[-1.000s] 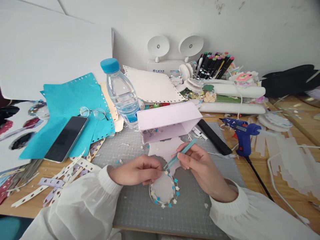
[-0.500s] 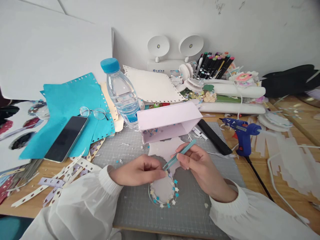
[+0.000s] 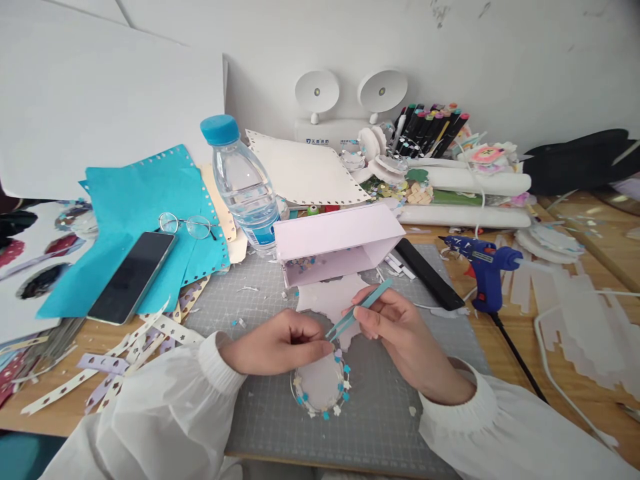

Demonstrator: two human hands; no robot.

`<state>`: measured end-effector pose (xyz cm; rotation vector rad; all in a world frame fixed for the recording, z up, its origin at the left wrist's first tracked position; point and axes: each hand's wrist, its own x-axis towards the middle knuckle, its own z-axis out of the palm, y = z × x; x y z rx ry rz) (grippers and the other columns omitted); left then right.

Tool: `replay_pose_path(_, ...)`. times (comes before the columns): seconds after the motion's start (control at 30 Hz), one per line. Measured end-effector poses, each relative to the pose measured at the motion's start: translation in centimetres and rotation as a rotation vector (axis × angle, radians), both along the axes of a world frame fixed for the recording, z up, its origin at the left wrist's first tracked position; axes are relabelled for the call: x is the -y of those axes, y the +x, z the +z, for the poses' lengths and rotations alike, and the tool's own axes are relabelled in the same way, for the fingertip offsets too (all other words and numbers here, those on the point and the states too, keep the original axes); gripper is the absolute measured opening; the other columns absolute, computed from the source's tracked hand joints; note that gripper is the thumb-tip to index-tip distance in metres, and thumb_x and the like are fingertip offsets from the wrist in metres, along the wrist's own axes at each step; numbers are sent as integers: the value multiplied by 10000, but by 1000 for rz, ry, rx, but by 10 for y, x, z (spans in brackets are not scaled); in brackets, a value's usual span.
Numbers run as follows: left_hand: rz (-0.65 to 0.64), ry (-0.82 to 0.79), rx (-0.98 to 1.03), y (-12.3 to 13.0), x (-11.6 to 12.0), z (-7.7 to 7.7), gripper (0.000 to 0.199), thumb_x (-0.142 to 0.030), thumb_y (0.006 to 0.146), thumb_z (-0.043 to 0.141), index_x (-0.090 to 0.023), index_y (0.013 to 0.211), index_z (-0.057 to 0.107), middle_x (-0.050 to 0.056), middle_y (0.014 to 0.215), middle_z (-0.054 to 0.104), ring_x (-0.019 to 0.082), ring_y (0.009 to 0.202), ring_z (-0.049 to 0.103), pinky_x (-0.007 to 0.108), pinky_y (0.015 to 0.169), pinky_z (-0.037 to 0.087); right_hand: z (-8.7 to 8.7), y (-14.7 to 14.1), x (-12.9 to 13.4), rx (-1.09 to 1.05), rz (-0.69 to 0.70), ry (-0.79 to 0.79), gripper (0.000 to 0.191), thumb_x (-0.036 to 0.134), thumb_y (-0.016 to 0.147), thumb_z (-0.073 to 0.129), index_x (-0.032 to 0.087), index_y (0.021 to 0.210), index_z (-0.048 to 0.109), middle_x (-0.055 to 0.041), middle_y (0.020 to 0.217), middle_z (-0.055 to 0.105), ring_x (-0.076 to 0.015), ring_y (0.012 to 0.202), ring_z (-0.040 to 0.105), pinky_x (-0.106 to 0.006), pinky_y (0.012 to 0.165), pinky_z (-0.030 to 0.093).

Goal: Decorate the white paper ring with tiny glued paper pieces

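Observation:
My right hand (image 3: 385,327) grips a pair of light blue tweezers (image 3: 367,303), their tips beside my left thumb. With its fingers curled and thumb pressed down, my left hand (image 3: 287,343) pinches the upper edge of a round ring (image 3: 295,393). Small blue, white and cream paper shapes, some like stars, line this ring around a pale middle. Whether a tiny piece sits between the tweezer tips I cannot tell. Behind both hands a white paper scrap (image 3: 320,297) lies on the grey cutting mat (image 3: 380,427).
A pale lilac box (image 3: 340,233) on its side holds small paper pieces. Left of it are a water bottle (image 3: 243,187), blue sheets (image 3: 145,193), a phone (image 3: 133,277) and glasses (image 3: 187,225). A blue glue gun (image 3: 485,267) with a cable stands right.
The decorated ring has shifted a little left and turned under my left fingers, so its paper shapes sit in different spots. My right hand and the tweezers stay almost still.

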<state>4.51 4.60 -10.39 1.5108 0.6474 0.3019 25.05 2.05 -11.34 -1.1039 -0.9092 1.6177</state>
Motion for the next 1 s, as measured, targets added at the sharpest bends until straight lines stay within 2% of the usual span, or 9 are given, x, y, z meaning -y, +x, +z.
replay_pose_path(0.27, 14, 25, 20, -1, -1, 1, 422, -293, 913, 488, -183, 560, 286, -70, 535, 246, 64, 496, 229, 225, 447, 213, 4, 4, -2, -66, -51, -2, 219, 341, 717, 775, 214, 831, 638, 15, 678, 622, -60, 530, 391, -225, 543, 332)
replay_pose_path(0.47, 21, 24, 25, -1, -1, 1, 432, -298, 912, 496, -188, 559, 273, -66, 541, 234, 71, 501, 217, 241, 454, 202, 11, 9, -7, -228, -151, -48, 199, 320, 704, 774, 216, 804, 636, 47, 609, 506, -48, 485, 325, -204, 485, 319)
replay_pose_path(0.63, 77, -80, 76, -1, 0, 4, 421, -345, 920, 482, -179, 566, 327, -68, 534, 271, 67, 489, 228, 235, 458, 210, 20, 10, -8, -319, -144, -117, 131, 294, 744, 700, 203, 780, 612, 6, 679, 501, -94, 606, 448, -203, 523, 396)
replay_pose_path(0.8, 122, -210, 122, -2, 0, 8, 405, -401, 895, 478, -177, 579, 357, -60, 543, 309, 72, 489, 280, 234, 460, 221, 25, 15, -10, -419, -149, -121, 81, 266, 813, 593, 197, 770, 587, 13, 667, 417, -80, 574, 408, -190, 508, 402)
replay_pose_path(0.9, 107, -165, 115, -3, 0, 10, 388, -396, 880, 486, -172, 585, 373, -59, 540, 320, 73, 494, 283, 232, 463, 214, 24, 16, -11, -401, -196, -94, 94, 286, 816, 598, 209, 767, 577, 14, 681, 406, -78, 568, 413, -184, 496, 410)
replay_pose_path(1.0, 92, -47, 98, -3, 0, 10, 386, -378, 877, 499, -170, 582, 363, -62, 545, 305, 71, 505, 256, 225, 470, 208, 22, 15, -8, -319, -210, -46, 104, 315, 792, 655, 245, 817, 581, 7, 732, 472, -86, 581, 447, -181, 473, 420)
